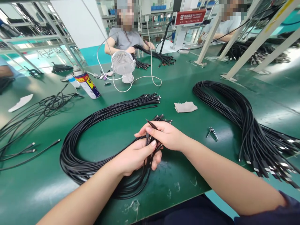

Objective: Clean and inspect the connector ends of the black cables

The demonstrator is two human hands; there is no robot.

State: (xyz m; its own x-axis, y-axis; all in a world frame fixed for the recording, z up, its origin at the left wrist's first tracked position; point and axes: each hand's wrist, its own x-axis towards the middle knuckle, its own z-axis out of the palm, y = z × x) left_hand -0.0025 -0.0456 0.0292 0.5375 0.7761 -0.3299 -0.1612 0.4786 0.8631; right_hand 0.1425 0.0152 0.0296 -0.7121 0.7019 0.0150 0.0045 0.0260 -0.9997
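Note:
My left hand [138,154] is closed around several black cables [148,164], its thumb pressed on them near their connector ends. Against its fingers, my right hand [167,135] pinches a slim black pointed tool [152,124] whose tip points up and left; its exact kind is unclear. Just beyond both hands, metal-tipped connectors [159,117] stick out. A thick bundle of black cables [70,140] curves in a U on the green table [187,175], left of my hands. Part of what the fingers touch is hidden between the two palms.
A spray can [87,84] and a white fan [123,64] stand farther back. Right of my hands lie a beige cloth piece [185,107], a nail clipper [212,133] and a large cable bundle [243,118]. Loose cables [30,118] lie left. A co-worker [126,40] handles cables opposite.

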